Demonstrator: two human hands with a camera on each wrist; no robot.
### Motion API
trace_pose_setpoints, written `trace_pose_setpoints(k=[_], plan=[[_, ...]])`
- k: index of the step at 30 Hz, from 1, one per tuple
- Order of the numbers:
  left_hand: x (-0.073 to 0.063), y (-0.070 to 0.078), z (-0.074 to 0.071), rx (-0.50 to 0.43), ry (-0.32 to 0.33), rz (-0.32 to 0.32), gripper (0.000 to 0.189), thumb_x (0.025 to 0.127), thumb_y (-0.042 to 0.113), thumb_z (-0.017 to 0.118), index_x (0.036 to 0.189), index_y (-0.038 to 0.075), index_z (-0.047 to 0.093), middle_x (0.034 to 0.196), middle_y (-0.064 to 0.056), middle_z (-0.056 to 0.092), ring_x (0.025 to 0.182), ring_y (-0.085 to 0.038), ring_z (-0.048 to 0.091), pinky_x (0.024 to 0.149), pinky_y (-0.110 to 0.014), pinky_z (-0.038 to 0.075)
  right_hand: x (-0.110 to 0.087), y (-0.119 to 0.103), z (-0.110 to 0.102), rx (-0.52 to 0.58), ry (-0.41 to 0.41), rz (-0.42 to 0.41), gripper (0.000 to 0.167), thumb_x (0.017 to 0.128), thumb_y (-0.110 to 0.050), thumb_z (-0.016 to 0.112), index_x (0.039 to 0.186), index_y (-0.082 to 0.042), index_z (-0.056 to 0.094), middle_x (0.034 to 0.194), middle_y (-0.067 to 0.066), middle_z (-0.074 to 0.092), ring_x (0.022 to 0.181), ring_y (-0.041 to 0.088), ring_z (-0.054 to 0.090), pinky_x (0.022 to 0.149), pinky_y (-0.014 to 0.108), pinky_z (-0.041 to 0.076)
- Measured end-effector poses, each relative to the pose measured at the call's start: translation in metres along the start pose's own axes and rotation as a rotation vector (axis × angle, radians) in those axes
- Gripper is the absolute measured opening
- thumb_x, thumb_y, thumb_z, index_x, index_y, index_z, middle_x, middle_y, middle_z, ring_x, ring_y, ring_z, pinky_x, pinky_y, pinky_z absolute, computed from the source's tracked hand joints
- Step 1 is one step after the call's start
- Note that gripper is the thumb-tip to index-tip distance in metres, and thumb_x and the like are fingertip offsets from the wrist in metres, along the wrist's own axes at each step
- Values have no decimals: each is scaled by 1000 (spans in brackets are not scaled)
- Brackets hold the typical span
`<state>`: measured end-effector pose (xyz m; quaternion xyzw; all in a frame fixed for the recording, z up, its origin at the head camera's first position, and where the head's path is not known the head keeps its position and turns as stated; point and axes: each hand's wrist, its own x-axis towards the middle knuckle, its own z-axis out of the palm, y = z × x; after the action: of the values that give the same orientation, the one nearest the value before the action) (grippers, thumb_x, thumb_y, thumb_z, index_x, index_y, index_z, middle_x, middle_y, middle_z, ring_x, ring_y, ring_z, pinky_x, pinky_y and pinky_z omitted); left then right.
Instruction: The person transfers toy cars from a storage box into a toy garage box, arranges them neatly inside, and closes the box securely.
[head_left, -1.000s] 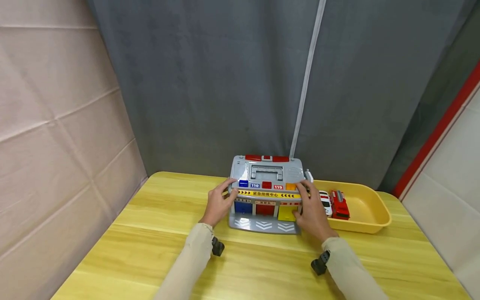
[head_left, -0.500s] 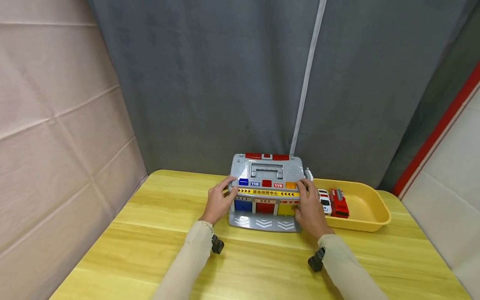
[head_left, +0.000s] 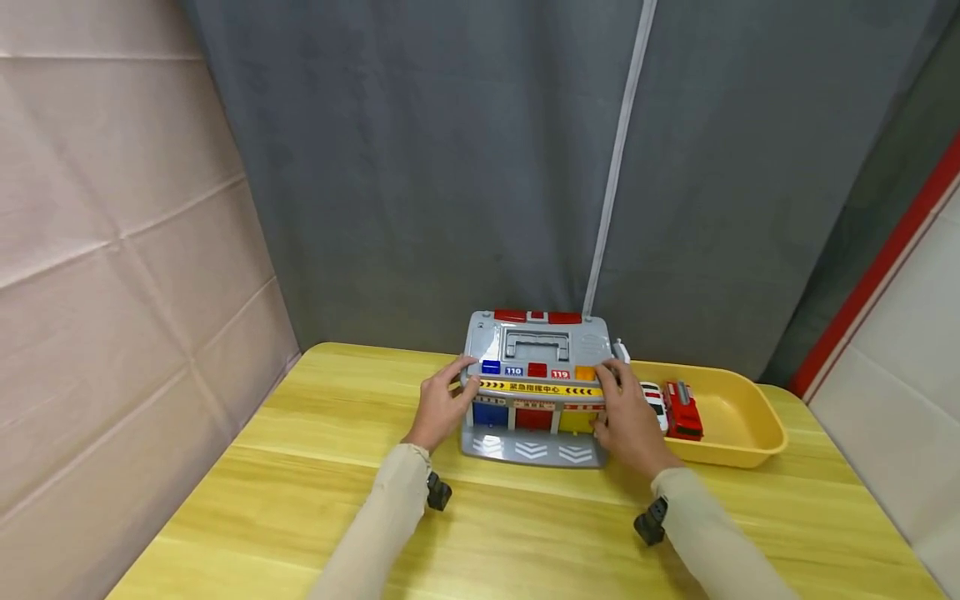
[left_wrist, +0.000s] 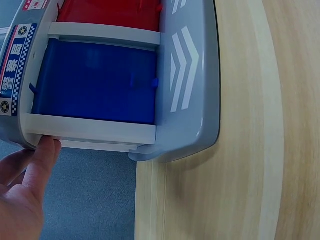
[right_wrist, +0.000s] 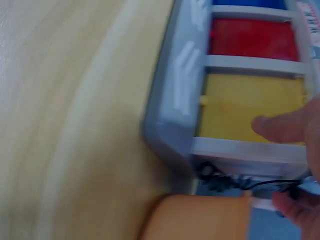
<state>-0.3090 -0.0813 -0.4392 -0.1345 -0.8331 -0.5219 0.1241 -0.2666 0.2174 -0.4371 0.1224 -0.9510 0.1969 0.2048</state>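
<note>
A grey toy garage [head_left: 588,343] sits upright on the table. It has coloured roof buttons and blue, red and yellow doors above a grey front ramp; all three doors are down. At its left front corner my left hand [head_left: 441,408] holds the edge; in the left wrist view fingertips touch the side beside the blue door [left_wrist: 97,82]. My right hand [head_left: 632,421] grips the right corner, fingers at the roof edge by the orange button [head_left: 585,373]. In the right wrist view its thumb lies over the yellow door [right_wrist: 235,102]; whether it touches is unclear.
A yellow tray [head_left: 731,457] stands right of the garage, holding a white toy car [head_left: 655,408] and a red toy truck [head_left: 683,412]. Black cord [right_wrist: 220,180] hangs at the garage's right side. A grey curtain [head_left: 420,208] closes off the back of the table.
The yellow door has swung from tilted outward to down in its frame, with my right thumb at it. My left hand keeps its hold on the left corner. The view shifts slightly.
</note>
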Motion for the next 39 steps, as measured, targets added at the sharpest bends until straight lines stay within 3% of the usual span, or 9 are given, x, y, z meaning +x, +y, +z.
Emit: trace_pose_setpoints(k=[4, 9, 13, 18, 25, 33, 39], plan=[[1, -1, 2, -1, 7, 11, 32, 98, 26, 62, 129, 19, 66, 149, -11, 55, 130, -34, 61, 99, -47, 58, 3, -3, -19, 34, -111, 18, 84, 75, -4, 84, 147, -3, 40, 152, 20, 32, 127, 40, 50, 105, 58, 52], [0, -1, 3, -4, -6, 2, 33, 99, 28, 62, 130, 19, 66, 151, -12, 54, 131, -34, 60, 100, -47, 58, 11, -12, -41, 36, -197, 28, 80, 77, -13, 86, 145, -4, 45, 146, 21, 38, 128, 41, 41, 106, 61, 51], [-2, 1, -3, 9, -13, -2, 33, 99, 29, 61, 131, 18, 65, 151, -13, 53, 130, -34, 60, 100, -46, 58, 25, -28, -47, 5, -238, -47, 81, 77, -21, 87, 147, -14, 47, 145, 21, 43, 133, 42, 34, 110, 65, 38], [1, 3, -16, 28, 44, 9, 32, 98, 26, 63, 128, 18, 66, 150, -13, 54, 129, -35, 61, 98, -47, 58, 41, -51, -40, 32, -292, -188, 76, 83, -20, 82, 150, -29, 46, 147, 17, 47, 138, 40, 38, 111, 70, 30], [-2, -1, -11, 23, 3, -11, 34, 99, 28, 61, 130, 18, 65, 154, -13, 50, 130, -35, 60, 100, -47, 57, 38, -47, -35, 20, -277, -210, 72, 84, -17, 81, 147, -35, 50, 139, 9, 54, 130, 33, 46, 109, 64, 35], [-4, -2, -8, 24, 23, 8, 33, 99, 28, 61, 130, 18, 66, 153, -14, 50, 129, -35, 61, 99, -46, 58, 41, -45, -38, 9, -289, -262, 70, 84, -17, 80, 146, -34, 52, 136, 11, 55, 128, 34, 47, 106, 66, 31], [-5, -1, -14, 24, 34, 6, 33, 98, 28, 62, 129, 17, 66, 153, -15, 50, 128, -35, 61, 99, -46, 58, 45, -44, -34, 35, -277, -313, 69, 85, -15, 80, 146, -31, 52, 136, 12, 56, 127, 34, 47, 107, 68, 34]])
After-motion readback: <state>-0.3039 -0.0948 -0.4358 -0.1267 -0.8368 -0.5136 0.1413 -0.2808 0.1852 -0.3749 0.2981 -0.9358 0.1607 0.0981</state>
